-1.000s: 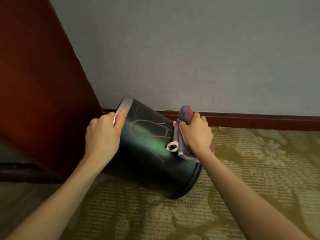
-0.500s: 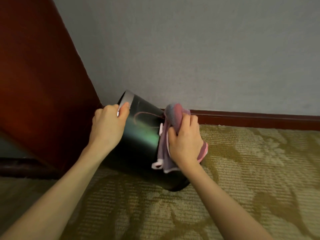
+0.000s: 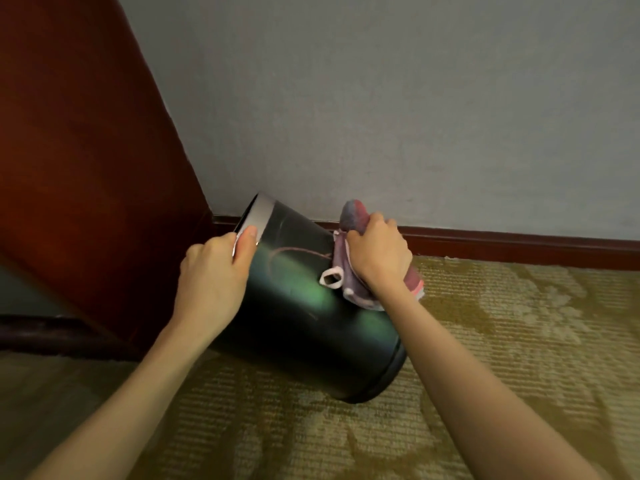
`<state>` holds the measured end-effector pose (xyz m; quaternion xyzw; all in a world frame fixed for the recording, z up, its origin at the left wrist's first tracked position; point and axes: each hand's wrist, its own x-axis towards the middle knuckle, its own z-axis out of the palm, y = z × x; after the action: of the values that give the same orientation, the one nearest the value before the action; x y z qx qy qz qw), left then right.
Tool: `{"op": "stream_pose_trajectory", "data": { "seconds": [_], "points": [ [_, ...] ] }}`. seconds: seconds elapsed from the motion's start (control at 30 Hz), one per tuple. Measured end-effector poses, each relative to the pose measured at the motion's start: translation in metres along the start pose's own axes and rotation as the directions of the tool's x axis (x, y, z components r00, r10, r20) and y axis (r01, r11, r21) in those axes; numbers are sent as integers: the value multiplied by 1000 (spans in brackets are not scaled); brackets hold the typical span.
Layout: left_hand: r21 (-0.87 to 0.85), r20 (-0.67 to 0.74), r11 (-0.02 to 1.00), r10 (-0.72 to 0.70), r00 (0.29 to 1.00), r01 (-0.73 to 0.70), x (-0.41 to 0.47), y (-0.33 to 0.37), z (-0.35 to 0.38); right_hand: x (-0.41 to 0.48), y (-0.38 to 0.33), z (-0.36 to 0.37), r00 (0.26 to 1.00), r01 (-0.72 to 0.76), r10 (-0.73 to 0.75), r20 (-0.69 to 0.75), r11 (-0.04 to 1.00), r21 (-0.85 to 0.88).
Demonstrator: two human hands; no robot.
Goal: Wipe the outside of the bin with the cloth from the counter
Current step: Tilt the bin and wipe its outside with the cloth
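Fingers of my right hand (image 3: 377,259) clench the bunched cloth (image 3: 346,271), pressing it on the upper side of the bin (image 3: 311,317). My left hand (image 3: 213,275) clamps the silver rim (image 3: 258,213), tilting the bin on the carpet (image 3: 519,341) near the wall (image 3: 381,98). I judge wiping is midway; next I would rotate the bin to reach unwiped sides.

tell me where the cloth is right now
In the head view the cloth is bunched in the right hand, pressed against the upper right side of the tilted bin, near the baseboard.
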<state>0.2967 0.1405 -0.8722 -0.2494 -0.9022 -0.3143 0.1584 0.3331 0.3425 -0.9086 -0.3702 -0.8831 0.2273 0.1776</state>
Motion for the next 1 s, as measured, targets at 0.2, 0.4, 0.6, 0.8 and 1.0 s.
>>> {"op": "stream_pose_trajectory", "data": {
  "seconds": [0.2,0.4,0.6,0.8,1.0],
  "points": [
    [9,5,1000,-30,1000,30,15,-6,5,-63,-16,3,929,221,-194,-316,974,52],
    [7,9,1000,-26,1000,26,16,0,7,-90,-7,12,861,356,-298,-413,932,70],
    [2,-1,1000,21,1000,-21,10,14,8,-60,-2,2,888,334,-267,-375,935,123],
    [-13,44,997,73,996,-72,-1,25,6,4,-2,-4,995,18,-4,-98,990,140],
    [99,13,990,98,995,-98,-5,44,12,7,2,-7,994,9,3,-111,994,106]
  ]
}}
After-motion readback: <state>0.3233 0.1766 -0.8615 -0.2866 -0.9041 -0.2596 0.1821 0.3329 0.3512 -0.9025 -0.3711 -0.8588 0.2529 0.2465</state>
